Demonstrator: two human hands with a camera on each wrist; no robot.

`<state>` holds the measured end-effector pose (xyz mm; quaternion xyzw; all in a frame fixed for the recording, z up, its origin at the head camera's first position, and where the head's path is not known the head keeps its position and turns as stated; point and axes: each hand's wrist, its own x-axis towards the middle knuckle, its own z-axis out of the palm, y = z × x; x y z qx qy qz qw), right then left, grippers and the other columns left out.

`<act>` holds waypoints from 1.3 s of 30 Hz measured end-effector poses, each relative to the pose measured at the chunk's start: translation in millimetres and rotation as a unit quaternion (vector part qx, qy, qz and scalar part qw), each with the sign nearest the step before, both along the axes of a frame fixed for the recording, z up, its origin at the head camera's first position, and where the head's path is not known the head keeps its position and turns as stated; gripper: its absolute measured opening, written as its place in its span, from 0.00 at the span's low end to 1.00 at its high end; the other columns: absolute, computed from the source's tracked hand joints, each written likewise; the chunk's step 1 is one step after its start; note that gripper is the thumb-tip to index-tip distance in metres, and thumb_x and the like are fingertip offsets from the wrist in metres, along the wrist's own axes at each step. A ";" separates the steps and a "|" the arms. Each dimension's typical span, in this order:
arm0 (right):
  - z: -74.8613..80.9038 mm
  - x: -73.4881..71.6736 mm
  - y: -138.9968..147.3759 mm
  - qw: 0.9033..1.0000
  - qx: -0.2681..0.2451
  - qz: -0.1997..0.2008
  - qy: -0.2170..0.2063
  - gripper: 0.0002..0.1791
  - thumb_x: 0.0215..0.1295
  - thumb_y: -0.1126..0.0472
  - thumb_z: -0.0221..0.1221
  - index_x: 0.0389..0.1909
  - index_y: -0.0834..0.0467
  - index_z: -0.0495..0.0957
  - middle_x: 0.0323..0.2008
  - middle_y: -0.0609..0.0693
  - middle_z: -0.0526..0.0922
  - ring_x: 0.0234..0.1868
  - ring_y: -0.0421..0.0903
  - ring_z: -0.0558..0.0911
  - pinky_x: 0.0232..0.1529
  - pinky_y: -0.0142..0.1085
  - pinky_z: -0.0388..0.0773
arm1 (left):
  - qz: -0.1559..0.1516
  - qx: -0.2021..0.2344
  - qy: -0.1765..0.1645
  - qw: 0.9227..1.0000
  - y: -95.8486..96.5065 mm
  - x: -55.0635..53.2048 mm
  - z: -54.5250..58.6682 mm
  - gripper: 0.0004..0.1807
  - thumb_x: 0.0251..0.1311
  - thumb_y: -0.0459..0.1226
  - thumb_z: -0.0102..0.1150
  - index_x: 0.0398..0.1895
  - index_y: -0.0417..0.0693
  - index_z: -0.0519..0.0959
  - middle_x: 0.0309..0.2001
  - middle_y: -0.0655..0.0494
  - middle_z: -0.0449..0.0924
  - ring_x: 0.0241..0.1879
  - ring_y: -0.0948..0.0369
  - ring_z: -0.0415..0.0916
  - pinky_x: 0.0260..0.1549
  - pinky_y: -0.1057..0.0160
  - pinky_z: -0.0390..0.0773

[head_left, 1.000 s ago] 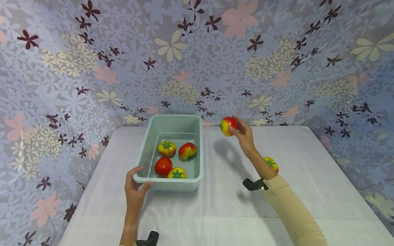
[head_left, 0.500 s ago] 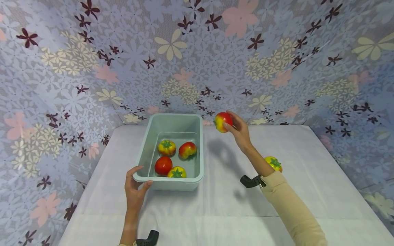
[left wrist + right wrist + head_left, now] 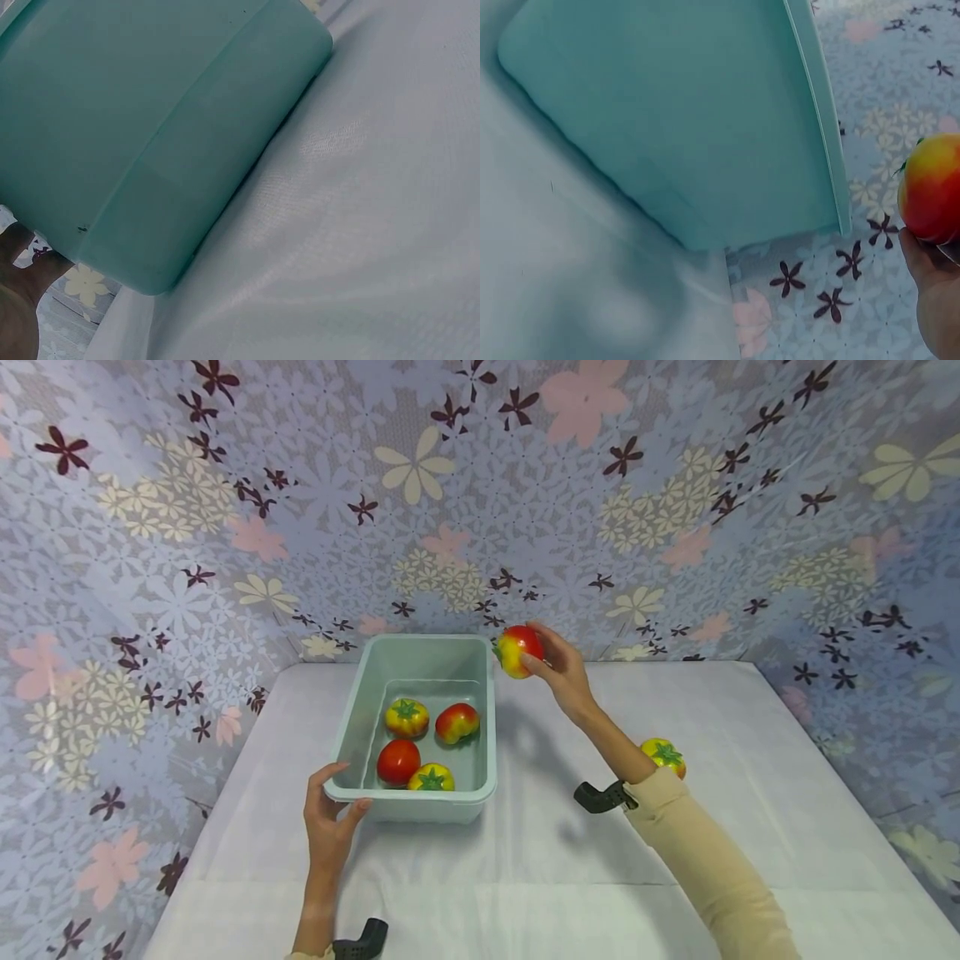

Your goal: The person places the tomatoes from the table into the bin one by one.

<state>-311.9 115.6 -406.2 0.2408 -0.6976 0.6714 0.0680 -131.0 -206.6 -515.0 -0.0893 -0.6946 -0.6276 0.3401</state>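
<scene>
My right hand [image 3: 564,677] grips a red and yellow tomato [image 3: 520,652] in the air, just beside the far right rim of a pale green plastic bin [image 3: 487,743]. In the right wrist view the tomato [image 3: 934,187] shows at the right edge, apart from the bin wall [image 3: 682,112]. My left hand [image 3: 328,818] holds the bin's near left corner, fingers on the left rim and thumb at the front. Inside the bin lie a yellow tomato [image 3: 407,718], a red-yellow one [image 3: 457,723], a red one [image 3: 398,762] and another yellow one [image 3: 431,777].
One more yellow tomato [image 3: 663,757] lies on the white cloth-covered table [image 3: 540,852], partly hidden behind my right forearm. A flowered cloth [image 3: 480,485] rises behind the table and along both sides. Dark wrist devices [image 3: 600,797] sit on both forearms.
My right hand has carried the tomato left and slightly away from me, up to the bin's right rim. The left hand and the bin have stayed in place.
</scene>
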 end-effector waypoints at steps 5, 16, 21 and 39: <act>3.7 2.7 -10.7 1.000 0.003 0.007 0.006 0.27 0.68 0.67 0.54 0.68 0.64 0.65 0.65 0.61 0.72 0.60 0.48 0.75 0.56 0.27 0.75 | -0.001 0.005 -0.002 1.000 0.1 -0.6 0.2 0.31 0.46 0.20 0.66 0.57 0.30 0.68 0.56 0.59 0.72 0.54 0.60 0.73 0.42 0.76 0.78; 23.5 19.4 -28.6 1.000 0.009 0.029 0.005 0.27 0.67 0.73 0.51 0.68 0.71 0.61 0.65 0.68 0.69 0.58 0.45 0.75 0.58 0.27 0.74 | 0.001 0.004 -0.009 1.000 0.2 0.7 -0.7 0.32 0.45 0.20 0.66 0.56 0.28 0.67 0.56 0.63 0.72 0.53 0.62 0.73 0.42 0.77 0.78; 26.6 23.8 -33.5 0.999 0.006 0.044 -0.002 0.27 0.68 0.74 0.51 0.67 0.72 0.62 0.64 0.69 0.69 0.57 0.42 0.75 0.59 0.28 0.74 | 0.000 0.001 -0.004 1.000 0.2 0.2 0.4 0.31 0.45 0.19 0.66 0.56 0.26 0.67 0.56 0.65 0.71 0.53 0.62 0.73 0.42 0.77 0.78; -3.2 6.9 -35.4 0.997 -0.006 0.075 0.014 0.29 0.67 0.69 0.54 0.69 0.65 0.63 0.65 0.64 0.70 0.56 0.44 0.77 0.58 0.31 0.75 | -0.006 0.000 0.005 1.000 -0.7 -0.3 1.0 0.31 0.46 0.19 0.66 0.56 0.25 0.66 0.56 0.64 0.72 0.51 0.62 0.73 0.42 0.77 0.78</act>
